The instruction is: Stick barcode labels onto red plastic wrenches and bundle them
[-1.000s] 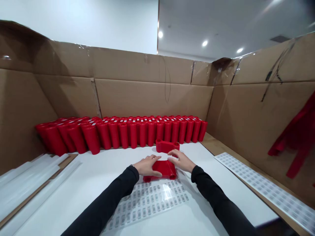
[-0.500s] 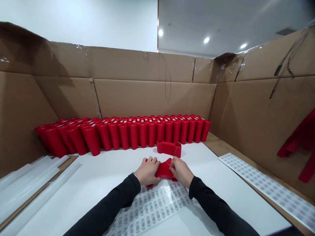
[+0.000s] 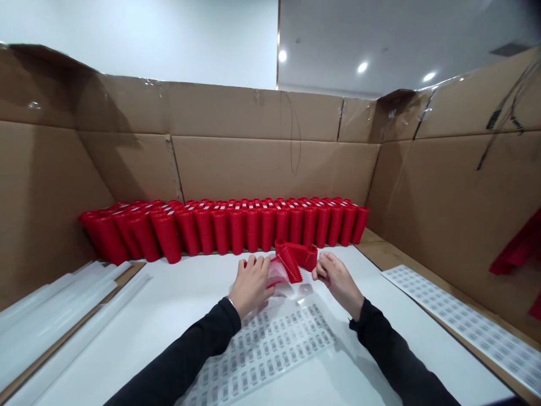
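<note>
My left hand (image 3: 252, 285) is wrapped around a red ribbed plastic piece (image 3: 289, 266), tilted and blurred, with one ribbed round end pointing right. Just behind it stands a second red piece (image 3: 305, 255), two round ends joined by a flat web; the held piece partly covers it. To the right, my right hand (image 3: 336, 277) is apart from both pieces, its fingers drawn together in a pinch; whatever may be in them is too small to tell. Below the hands lies a clear sheet of small grey-white labels (image 3: 270, 352) on the white table top (image 3: 169, 316).
Rows of red ribbed pieces (image 3: 228, 231) stand along the back cardboard wall (image 3: 236, 163). White and clear sheets (image 3: 63, 310) lie at the left. Another label sheet (image 3: 460, 310) runs along the right edge. Red cloth-like shapes (image 3: 515, 242) show at far right.
My right hand has drawn away from the held piece to the right. In my left hand the piece has tilted and turned, bringing its ribbed end into view. The camera has swung slightly left.
</note>
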Motion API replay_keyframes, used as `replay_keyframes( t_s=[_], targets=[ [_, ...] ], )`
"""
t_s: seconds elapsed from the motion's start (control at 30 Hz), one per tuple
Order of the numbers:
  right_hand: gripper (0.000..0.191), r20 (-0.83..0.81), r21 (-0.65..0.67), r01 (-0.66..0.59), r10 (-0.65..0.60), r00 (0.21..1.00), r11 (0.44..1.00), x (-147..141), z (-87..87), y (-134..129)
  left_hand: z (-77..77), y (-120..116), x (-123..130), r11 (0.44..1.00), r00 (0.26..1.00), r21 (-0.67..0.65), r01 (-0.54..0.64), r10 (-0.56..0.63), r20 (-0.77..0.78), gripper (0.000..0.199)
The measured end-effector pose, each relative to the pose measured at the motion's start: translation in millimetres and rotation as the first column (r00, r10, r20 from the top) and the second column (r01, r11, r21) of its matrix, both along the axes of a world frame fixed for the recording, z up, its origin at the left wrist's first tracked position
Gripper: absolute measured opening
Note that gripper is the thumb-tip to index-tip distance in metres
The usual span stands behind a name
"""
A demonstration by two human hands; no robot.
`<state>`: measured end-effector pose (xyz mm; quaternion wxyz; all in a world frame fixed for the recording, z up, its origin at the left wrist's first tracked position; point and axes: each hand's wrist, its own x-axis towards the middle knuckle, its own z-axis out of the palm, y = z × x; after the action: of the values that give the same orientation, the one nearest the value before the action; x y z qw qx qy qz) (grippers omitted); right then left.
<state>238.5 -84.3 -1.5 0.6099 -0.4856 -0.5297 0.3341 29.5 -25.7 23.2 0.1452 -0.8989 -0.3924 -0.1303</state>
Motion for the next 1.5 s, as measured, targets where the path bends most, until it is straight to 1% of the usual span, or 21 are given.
replay_keyframes(
  t_s=[0.03,0.07,0.13,0.2,0.27,0.33,0.4,0.5,0.57,0.63,0.7,0.73,0.8,0.83,0.9,1.0,1.1,1.23,1.33,1.43,1.5],
  targets=[
    [0.043,-0.032,0.011,-0.02,0.02,0.999,1.0,-2,0.8,-1,0.3,1,-2,1.0,1.0,0.019,-0.017,0.017,0.015,0.045],
    [0.041,-0.002,0.024,-0.018,0.018,1.0,1.0,-5,0.2,-1,0.4,1,-3,0.999,0.999,0.038,-0.033,0.032,0.029,0.046],
    [0.035,0.221,0.085,0.048,-0.066,0.973,0.995,-14,-4.4,1,0.5,0,-4,0.996,0.998,0.073,-0.051,0.048,0.05,0.045],
    [0.029,0.467,0.215,0.122,-0.212,0.858,0.969,-25,-11.5,7,0.7,-5,-4,0.994,0.997,0.096,-0.056,0.05,0.064,0.042],
    [0.022,0.587,0.362,0.155,-0.354,0.728,0.919,-34,-18.6,15,1.2,-10,-4,0.992,0.995,0.112,-0.057,0.048,0.083,0.04],
    [0.017,0.617,0.47,0.146,-0.442,0.651,0.871,-40,-24.2,22,1.6,-15,-4,0.99,0.993,0.123,-0.07,0.057,0.105,0.039],
    [0.02,0.629,0.521,0.12,-0.475,0.616,0.845,-45,-28.1,27,1.3,-18,-5,0.988,0.989,0.122,-0.094,0.079,0.126,0.037],
    [0.025,0.661,0.499,0.109,-0.459,0.594,0.859,-51,-30.4,30,-1.3,-18,-7,0.989,0.986,0.092,-0.117,0.104,0.133,0.034],
    [0.025,0.676,0.427,0.132,-0.413,0.611,0.895,-53,-29.2,31,-3.9,-16,-9,0.991,0.986,0.058,-0.121,0.113,0.122,0.038],
    [0.024,0.606,0.336,0.162,-0.345,0.717,0.928,-52,-25.7,30,-6.3,-13,-12,0.99,0.984,0.018,-0.142,0.139,0.114,0.044],
    [0.025,0.398,0.24,0.15,-0.238,0.886,0.959,-49,-20.7,27,-7.9,-9,-16,0.987,0.979,-0.033,-0.156,0.159,0.126,0.047],
    [0.027,0.266,0.194,0.112,-0.162,0.95,0.975,-46,-17.9,26,-8.5,-6,-17,0.987,0.977,-0.065,-0.148,0.156,0.142,0.048],
    [0.032,0.071,0.112,0.0,-0.008,0.997,0.994,-39,-13.0,23,-9.7,-1,-21,0.985,0.972,-0.131,-0.112,0.136,0.193,0.049],
    [0.033,0.045,0.078,-0.053,0.05,0.998,0.996,-34,-11.2,22,-10.3,2,-23,0.983,0.967,-0.158,-0.094,0.128,0.22,0.049],
    [0.034,0.124,0.021,-0.092,0.088,0.988,0.996,-24,-9.1,21,-11.6,5,-25,0.979,0.963,-0.196,-0.059,0.108,0.248,0.048],
    [0.032,0.279,0.034,-0.009,-0.001,0.96,0.999,-12,-9.1,19,-11.1,7,-26,0.966,0.979,-0.249,0.069,-0.018,0.201,0.046],
    [0.03,0.317,0.098,0.055,-0.083,0.945,0.994,-9,-11.7,19,-6.3,6,-25,0.938,0.977,-0.298,0.178,-0.133,0.165,0.043],
    [0.03,0.329,0.057,-0.037,0.016,0.944,0.998,-13,-18.5,21,2.6,6,-24,0.92,0.957,-0.352,0.176,-0.075,0.281,0.041],
    [0.031,0.315,0.051,-0.016,-0.001,0.949,0.999,-13,-23.0,23,7.2,6,-27,0.853,0.949,-0.47,0.229,-0.088,0.304,0.042],
    [0.029,0.367,0.134,0.085,-0.129,0.921,0.987,-7,-22.5,24,11.0,4,-30,0.751,0.941,-0.573,0.33,-0.216,0.259,0.048],
    [0.028,0.358,0.195,0.145,-0.208,0.91,0.97,0,-18.9,24,14.0,3,-33,0.725,0.938,-0.595,0.345,-0.276,0.209,0.051]
  ],
)
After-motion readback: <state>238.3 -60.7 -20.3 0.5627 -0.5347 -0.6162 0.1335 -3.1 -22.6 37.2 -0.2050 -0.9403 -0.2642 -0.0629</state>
